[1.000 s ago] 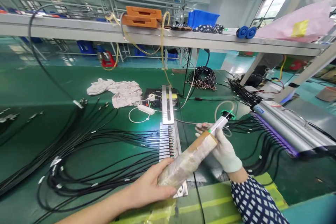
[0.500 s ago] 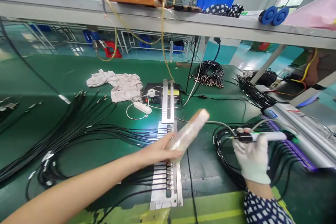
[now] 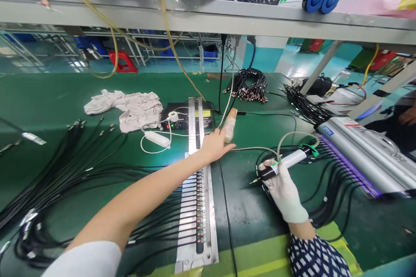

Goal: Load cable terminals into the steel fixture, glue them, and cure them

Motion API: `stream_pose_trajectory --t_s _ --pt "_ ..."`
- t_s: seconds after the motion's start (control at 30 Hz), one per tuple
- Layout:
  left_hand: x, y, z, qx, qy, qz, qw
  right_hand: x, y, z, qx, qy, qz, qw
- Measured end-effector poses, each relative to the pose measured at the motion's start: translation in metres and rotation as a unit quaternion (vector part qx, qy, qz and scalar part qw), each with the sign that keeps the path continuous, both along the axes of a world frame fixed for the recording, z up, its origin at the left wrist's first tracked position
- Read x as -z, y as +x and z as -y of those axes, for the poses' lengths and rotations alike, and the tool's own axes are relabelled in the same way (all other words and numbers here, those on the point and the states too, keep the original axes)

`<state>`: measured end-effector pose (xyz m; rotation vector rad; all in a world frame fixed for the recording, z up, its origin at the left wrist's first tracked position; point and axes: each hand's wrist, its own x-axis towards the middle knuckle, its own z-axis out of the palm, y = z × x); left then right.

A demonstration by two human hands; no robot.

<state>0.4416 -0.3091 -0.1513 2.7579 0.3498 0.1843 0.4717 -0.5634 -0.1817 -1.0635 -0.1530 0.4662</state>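
Observation:
My bare left hand (image 3: 215,145) reaches over the metal strip fixture, thumb stretched away from the other fingers. Beside those fingers, a plastic-wrapped bar (image 3: 230,126) lies on the table near the controller box; the fingers seem to touch its near end without closing round it. My gloved right hand (image 3: 284,188) grips a dispensing syringe (image 3: 286,164) with a black front, a white barrel and a fine tip pointing left. A hose joins its green rear end. The metal fixture (image 3: 212,225) holds a row of black cables (image 3: 162,220) with small metal ends.
Behind the fixture sits a black controller box (image 3: 208,117). White cloths (image 3: 139,108) lie to its left, near a white inline switch (image 3: 157,138). A bundle of cables (image 3: 248,84) is at the back, and a silver lamp unit (image 3: 360,151) stands right. A shelf (image 3: 195,15) crosses above.
My left hand has moved the wrapped bar away from me onto the table, and its grip has loosened. My right hand has shifted left and nearer with the syringe tilted. The view has turned.

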Motion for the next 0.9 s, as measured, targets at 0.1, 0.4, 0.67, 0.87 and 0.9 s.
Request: stream_pose_trajectory --t_s 0.1,0.4,0.67,0.87,0.9 --pt "0.003 -0.056 -0.023 0.03 0.021 0.012 0.999 -0.001 -0.003 -0.006 -0.036 -0.024 0.013 0.999" --pt "0.055 -0.132 -0.104 -0.081 -0.024 0.047 0.995 -0.007 -0.043 -0.077 -0.142 -0.082 0.052 0.985" --pt "0.069 -0.109 -0.108 -0.084 -0.124 0.048 0.988 0.008 -0.029 -0.138 -0.113 -0.165 0.187 0.962" --pt "0.069 -0.122 -0.105 -0.06 -0.148 0.041 0.986 0.024 -0.027 -0.142 -0.111 -0.158 0.24 0.951" --pt "0.069 -0.125 -0.103 -0.056 -0.146 0.045 0.987 0.025 -0.03 -0.14 -0.107 -0.162 0.253 0.948"
